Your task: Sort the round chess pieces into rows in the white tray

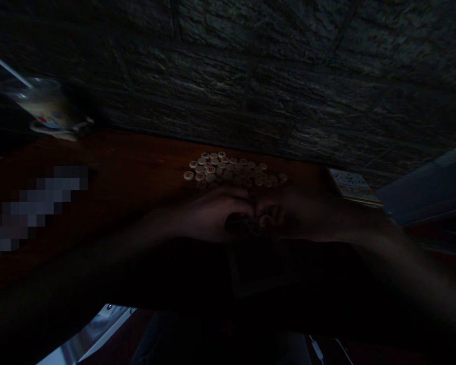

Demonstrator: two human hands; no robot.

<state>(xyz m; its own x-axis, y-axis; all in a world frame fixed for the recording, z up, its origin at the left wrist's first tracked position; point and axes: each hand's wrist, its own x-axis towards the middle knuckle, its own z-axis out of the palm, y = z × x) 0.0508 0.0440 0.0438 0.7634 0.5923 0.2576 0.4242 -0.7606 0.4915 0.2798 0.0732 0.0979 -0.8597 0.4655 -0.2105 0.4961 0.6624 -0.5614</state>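
Observation:
Many round, pale game pieces, some with red or dark characters, lie in a loose cluster on the brown wooden table. Just on the near side of them, my left hand is closed, its fingers curled round something dark that I cannot make out. My right hand meets it at the middle, also with curled fingers. A small pale round item shows at the fingers of my right hand; dimness hides its details. A dark, squarish shape is faintly visible below both hands.
A clear plastic cup with a white straw stands at the far left. At the right lies a flat box or booklet with a printed cover. A rough stone wall rises behind the table. White cables show at the bottom right.

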